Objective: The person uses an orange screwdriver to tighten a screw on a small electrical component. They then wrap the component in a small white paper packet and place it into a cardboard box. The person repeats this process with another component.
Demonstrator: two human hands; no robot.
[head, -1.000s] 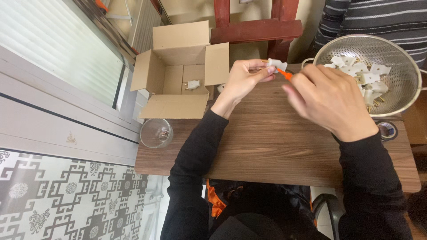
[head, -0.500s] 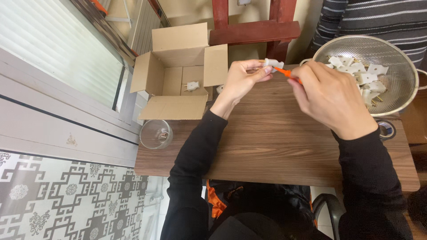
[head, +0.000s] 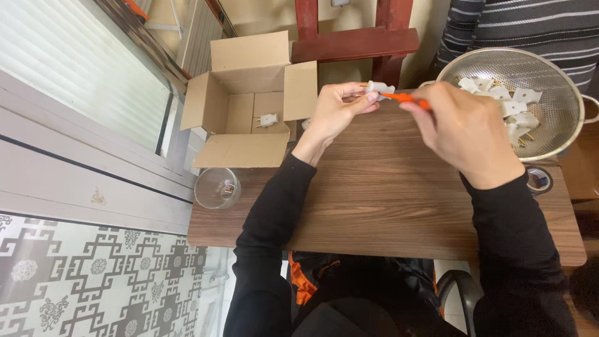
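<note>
A view from above onto a dark wood-grain tabletop [head: 387, 200], seen from the head of a seated person in black sleeves. At the top centre of the frame, over the far edge of the tabletop, the left hand [head: 334, 112] pinches a small white plastic plug [head: 378, 88]; its fingers [head: 355, 100] are closed around the plug's body, thumb underneath. Just to the right, the right hand [head: 468, 134] is curled shut around an orange-handled screwdriver [head: 405, 98], whose tip meets the plug. Most of the handle is hidden inside the fist.

In the upper right of the frame, a round metal colander [head: 549, 134] sits partly on the tabletop's far right corner, holding a heap of similar white plugs [head: 505, 109] with brass prongs. Behind it is another person's striped sleeve [head: 530, 25]. At the right edge, just below the colander, lies a roll of tape [head: 539, 180].

In the upper left of the frame, an open cardboard box [head: 249, 68] stands beside the tabletop with one white plug [head: 268, 119] lying inside. Below the box, at the tabletop's left corner, sits a clear glass bowl [head: 217, 188]. A red wooden frame [head: 355, 43] rises at top centre. Patterned grey flooring [head: 93, 274] fills the lower left.
</note>
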